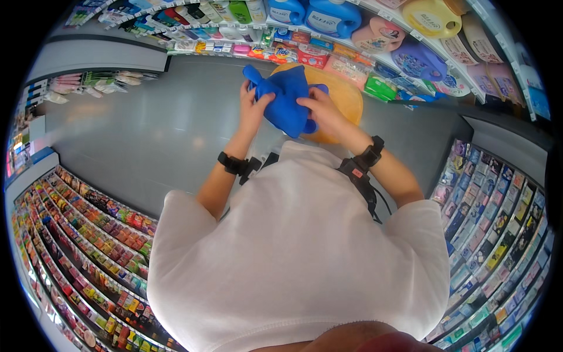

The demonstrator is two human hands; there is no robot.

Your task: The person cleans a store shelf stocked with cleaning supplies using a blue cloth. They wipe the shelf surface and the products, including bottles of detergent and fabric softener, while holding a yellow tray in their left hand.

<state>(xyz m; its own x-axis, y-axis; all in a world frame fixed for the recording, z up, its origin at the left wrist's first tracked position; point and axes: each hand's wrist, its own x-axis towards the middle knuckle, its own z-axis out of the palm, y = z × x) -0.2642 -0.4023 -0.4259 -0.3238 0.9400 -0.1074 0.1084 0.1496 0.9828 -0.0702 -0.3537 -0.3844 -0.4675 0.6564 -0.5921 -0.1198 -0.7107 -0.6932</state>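
Observation:
A blue cloth (286,99), bunched and folded, is held up in front of my chest between both hands. My left hand (255,105) grips its left side, the thumb lying on top near a knotted or gathered end. At the right side my right hand (324,108) pinches the cloth between thumb and fingers, and more blue folds stick out behind that hand. Beneath and beyond the cloth is a large rounded yellow-orange object (345,99), partly hidden; I cannot tell what it is made of.
Ahead stand shelves with blue detergent jugs (332,18) and packets of Tide (283,53). Shelves of small colourful packages (101,229) curve along the lower left, and racks of boxed goods (488,220) fill the lower right. Grey tiled floor (176,119) lies between them.

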